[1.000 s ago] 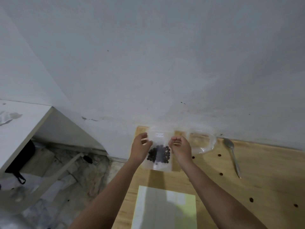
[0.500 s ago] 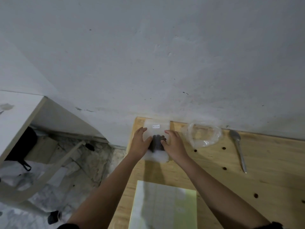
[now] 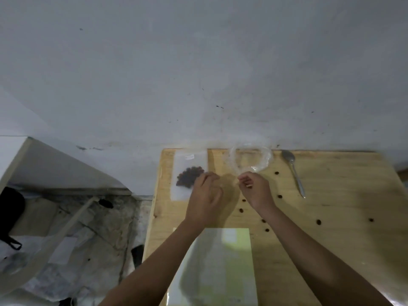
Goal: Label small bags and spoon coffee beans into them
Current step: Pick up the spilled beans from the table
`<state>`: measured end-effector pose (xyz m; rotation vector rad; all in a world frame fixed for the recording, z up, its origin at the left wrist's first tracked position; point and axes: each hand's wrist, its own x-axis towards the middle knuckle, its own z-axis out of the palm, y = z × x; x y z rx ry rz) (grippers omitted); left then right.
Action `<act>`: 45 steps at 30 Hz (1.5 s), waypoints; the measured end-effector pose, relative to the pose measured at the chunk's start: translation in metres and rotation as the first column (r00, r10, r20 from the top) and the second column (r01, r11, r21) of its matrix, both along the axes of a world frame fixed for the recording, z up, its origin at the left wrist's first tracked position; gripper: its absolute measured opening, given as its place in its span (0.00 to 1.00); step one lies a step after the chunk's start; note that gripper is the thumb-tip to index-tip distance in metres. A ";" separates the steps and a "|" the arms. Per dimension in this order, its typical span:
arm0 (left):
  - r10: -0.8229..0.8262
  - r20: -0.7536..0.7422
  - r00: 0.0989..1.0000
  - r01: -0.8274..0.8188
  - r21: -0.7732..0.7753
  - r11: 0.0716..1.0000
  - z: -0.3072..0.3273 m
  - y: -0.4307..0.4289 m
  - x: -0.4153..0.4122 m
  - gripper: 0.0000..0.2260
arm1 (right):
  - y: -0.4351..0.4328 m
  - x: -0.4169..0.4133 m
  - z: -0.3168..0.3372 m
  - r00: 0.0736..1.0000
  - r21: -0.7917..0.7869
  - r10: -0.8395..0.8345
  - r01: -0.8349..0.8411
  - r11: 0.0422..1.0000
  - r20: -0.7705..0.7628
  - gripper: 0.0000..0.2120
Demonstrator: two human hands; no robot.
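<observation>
A small clear bag [image 3: 190, 173] with a white label near its top lies flat at the table's back left corner, a dark clump of coffee beans [image 3: 189, 176] inside it. My left hand [image 3: 205, 195] hovers just right of it with loosely curled fingers, covering the bag's lower right corner and holding nothing. My right hand [image 3: 256, 188] is a little further right, fingers also loosely curled and empty, its fingertips close to the rim of a larger crumpled clear bag [image 3: 251, 161]. A metal spoon [image 3: 293, 171] lies to the right of that bag.
A pale green and white sheet [image 3: 220, 261] lies at the near edge of the wooden table [image 3: 342, 206], which has several dark holes. A grey wall runs along the table's far edge. Left of the table the floor holds rubble and bags.
Both hands held the bean bag upright a second ago, then laid it flat at the back corner. They have since let go and drawn back to the right.
</observation>
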<state>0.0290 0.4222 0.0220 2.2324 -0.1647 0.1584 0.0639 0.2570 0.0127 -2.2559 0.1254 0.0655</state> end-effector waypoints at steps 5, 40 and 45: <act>-0.212 -0.171 0.962 0.240 0.161 0.957 -0.048 -0.015 -0.054 0.23 | -0.021 -0.036 -0.030 0.991 -0.106 0.063 -0.075 0.992 -0.120 0.08; -0.156 -0.165 0.974 0.215 0.442 0.871 -0.085 -0.023 -0.074 0.26 | -0.019 -0.041 -0.041 0.952 -0.040 0.219 -0.233 0.972 -0.212 0.05; -0.167 -0.158 0.973 0.221 0.438 0.872 -0.084 -0.023 -0.073 0.26 | -0.015 -0.044 -0.038 0.945 -0.067 0.198 -0.222 0.973 -0.259 0.05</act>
